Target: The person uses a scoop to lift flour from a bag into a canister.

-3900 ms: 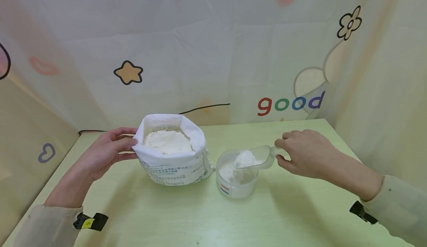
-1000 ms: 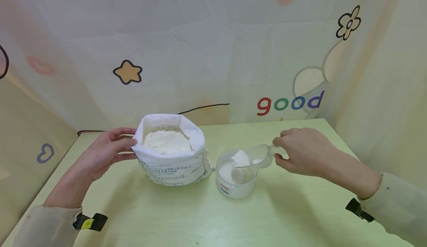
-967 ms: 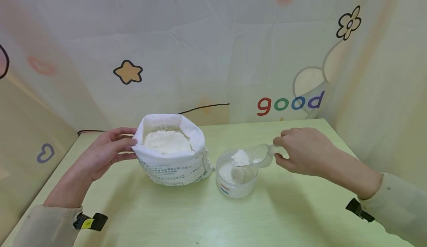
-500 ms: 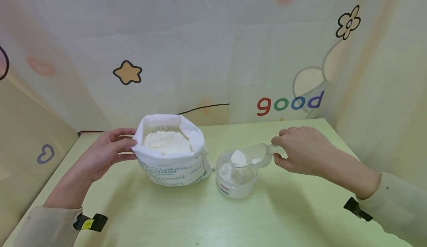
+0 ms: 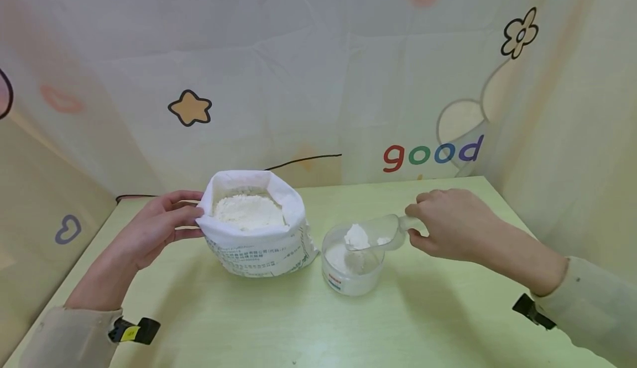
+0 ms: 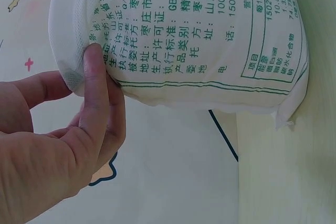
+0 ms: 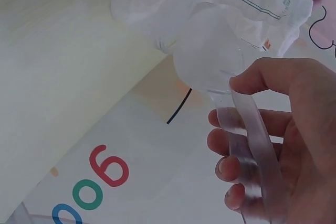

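A white cloth flour bag [image 5: 259, 256] with green print stands upright, its top folded open over a heap of white flour [image 5: 249, 211]. My left hand [image 5: 156, 224] pinches the bag's folded rim [image 6: 67, 30] on its left side. To the right of the bag sits a round clear tub [image 5: 354, 285], partly filled with white powder. Above the tub, my right hand [image 5: 455, 224] grips a clear plastic scoop [image 5: 385, 229] by its handle [image 7: 257, 145]. A small heap of powder [image 5: 356, 237] lies toward the scoop's tip, with a smaller clump behind it.
The pale green table [image 5: 318, 335] ends against a patterned cloth backdrop [image 5: 308, 80] with a star, a flower and the word "good". More cloth hangs along both sides. Black straps with small devices [image 5: 135, 330] sit at both sleeve cuffs.
Since the earliest frame, the right hand and scoop have shifted slightly left and up. The powder in the scoop has split into a heap near the tip and a small clump. The left hand stays.
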`<move>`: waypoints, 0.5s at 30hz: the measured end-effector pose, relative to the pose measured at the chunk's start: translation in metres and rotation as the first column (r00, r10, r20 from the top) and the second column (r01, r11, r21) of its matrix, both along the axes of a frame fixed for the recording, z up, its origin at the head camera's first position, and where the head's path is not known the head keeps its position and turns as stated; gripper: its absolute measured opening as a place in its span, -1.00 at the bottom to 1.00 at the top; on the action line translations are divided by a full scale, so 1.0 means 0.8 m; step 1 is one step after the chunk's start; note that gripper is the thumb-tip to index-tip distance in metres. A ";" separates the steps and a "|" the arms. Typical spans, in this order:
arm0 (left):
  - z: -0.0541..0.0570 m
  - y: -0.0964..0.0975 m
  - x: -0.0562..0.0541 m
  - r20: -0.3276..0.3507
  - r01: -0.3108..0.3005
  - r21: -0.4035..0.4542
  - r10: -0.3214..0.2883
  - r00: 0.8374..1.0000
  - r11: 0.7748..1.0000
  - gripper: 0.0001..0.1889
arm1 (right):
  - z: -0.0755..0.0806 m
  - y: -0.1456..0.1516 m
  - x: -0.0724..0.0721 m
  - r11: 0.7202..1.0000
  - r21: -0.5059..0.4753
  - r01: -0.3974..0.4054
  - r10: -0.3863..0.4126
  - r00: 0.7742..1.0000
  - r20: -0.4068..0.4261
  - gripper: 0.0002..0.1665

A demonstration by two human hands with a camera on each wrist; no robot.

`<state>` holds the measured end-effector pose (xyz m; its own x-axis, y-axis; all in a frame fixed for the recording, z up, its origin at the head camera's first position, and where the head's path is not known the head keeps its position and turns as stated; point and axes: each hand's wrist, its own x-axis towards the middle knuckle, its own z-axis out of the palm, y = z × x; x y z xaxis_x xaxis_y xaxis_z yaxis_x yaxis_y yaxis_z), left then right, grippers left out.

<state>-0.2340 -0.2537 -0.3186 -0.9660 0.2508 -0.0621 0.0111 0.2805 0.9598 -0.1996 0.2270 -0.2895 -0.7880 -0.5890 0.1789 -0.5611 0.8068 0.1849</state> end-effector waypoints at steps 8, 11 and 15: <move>0.003 0.000 0.001 0.002 -0.002 -0.004 0.002 1.000 1.000 -0.38 | -0.003 0.001 -0.001 1.000 -0.007 -0.002 0.002 1.000 -0.005 -0.87; 0.003 0.000 0.001 0.004 -0.005 -0.003 0.005 1.000 1.000 -0.38 | -0.002 0.001 -0.002 1.000 -0.012 0.007 -0.007 1.000 -0.001 -0.87; 0.000 -0.001 -0.002 0.003 0.002 0.006 -0.002 1.000 1.000 -0.38 | -0.002 0.001 -0.001 1.000 -0.012 0.018 -0.018 1.000 0.014 -0.87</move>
<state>-0.2353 -0.2541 -0.3187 -0.9654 0.2529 -0.0639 0.0084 0.2748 0.9615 -0.2001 0.2279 -0.2912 -0.8009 -0.5726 0.1753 -0.5489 0.8190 0.1672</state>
